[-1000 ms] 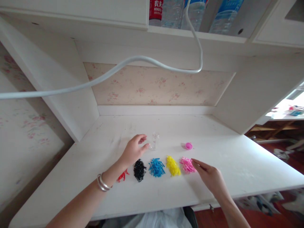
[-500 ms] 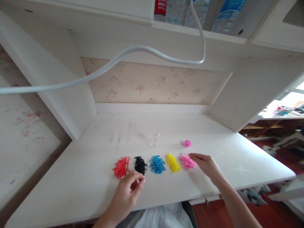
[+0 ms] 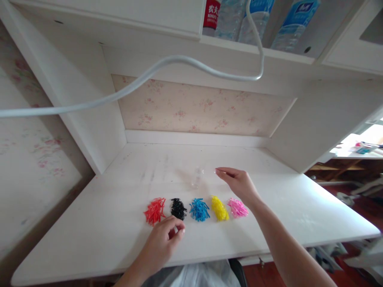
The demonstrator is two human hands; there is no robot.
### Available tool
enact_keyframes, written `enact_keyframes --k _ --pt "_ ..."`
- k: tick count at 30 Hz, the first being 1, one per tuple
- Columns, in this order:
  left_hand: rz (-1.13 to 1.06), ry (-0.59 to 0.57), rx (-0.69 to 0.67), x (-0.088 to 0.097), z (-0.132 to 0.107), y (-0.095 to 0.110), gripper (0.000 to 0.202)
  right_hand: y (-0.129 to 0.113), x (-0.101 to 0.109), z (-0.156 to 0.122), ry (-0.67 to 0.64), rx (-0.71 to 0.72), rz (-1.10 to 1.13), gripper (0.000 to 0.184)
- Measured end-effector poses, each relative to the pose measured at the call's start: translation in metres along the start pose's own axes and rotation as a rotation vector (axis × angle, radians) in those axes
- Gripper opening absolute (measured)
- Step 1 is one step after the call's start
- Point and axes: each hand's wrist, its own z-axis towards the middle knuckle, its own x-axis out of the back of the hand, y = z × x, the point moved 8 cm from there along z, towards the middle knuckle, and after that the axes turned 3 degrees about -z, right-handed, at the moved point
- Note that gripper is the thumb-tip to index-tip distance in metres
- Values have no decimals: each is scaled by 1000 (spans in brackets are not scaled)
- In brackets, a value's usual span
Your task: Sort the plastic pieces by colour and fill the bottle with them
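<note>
My left hand [image 3: 164,239] rests near the front of the desk, just below the black pile of small band-like pieces [image 3: 178,209]. Its thumb and fingers are curled together, and whatever they may hold cannot be made out. Above the desk, my right hand [image 3: 237,181] pinches with its fingertips close to a clear, see-through container [image 3: 197,178]; any small piece in the pinch is too tiny to name. A row of similar piles lies in front: red [image 3: 154,211], blue [image 3: 199,209], yellow [image 3: 220,208] and pink [image 3: 237,208]. The round pink cup or lid is hidden behind my right hand.
A white cable [image 3: 179,59] crosses the upper view. Plastic bottles [image 3: 230,20] stand on the shelf overhead. White side panels [image 3: 72,91] enclose the white desk [image 3: 104,223], whose front edge runs close to my lap.
My right hand has moved from the pink pile up and left toward the clear container, covering the pink cup or lid. My left hand has stayed nearly still. The view has shifted slightly.
</note>
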Motion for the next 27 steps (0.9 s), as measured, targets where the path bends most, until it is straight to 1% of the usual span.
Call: enact_keyframes --k 2,3,6,9,16,19,22,24,27 --pt "12 -8 3 0 0 0 17 -18 -17 16 -29 57 -39 41" --pt "17 -9 8 0 0 -1 17 -24 -25 23 -40 75 -56 41" --pt "16 -9 21 0 -1 -2 16 -29 -42 39 -54 104 -99 38" --pt "6 -18 18 0 -1 -1 15 -26 -48 44 -51 112 -121 36" --pt "21 -26 9 0 -1 -1 17 -25 -47 42 -56 130 -127 30" --pt "22 -24 11 -1 0 -1 16 -23 -39 40 -15 112 -134 32" --pt "37 -30 13 -3 1 1 15 -11 -20 32 56 69 -122 37" --pt "53 -43 0 -7 4 9 15 8 -5 21 96 19 -83 41" --pt "110 -82 -88 -19 13 32 16 52 17 -3 134 -92 -2 45"
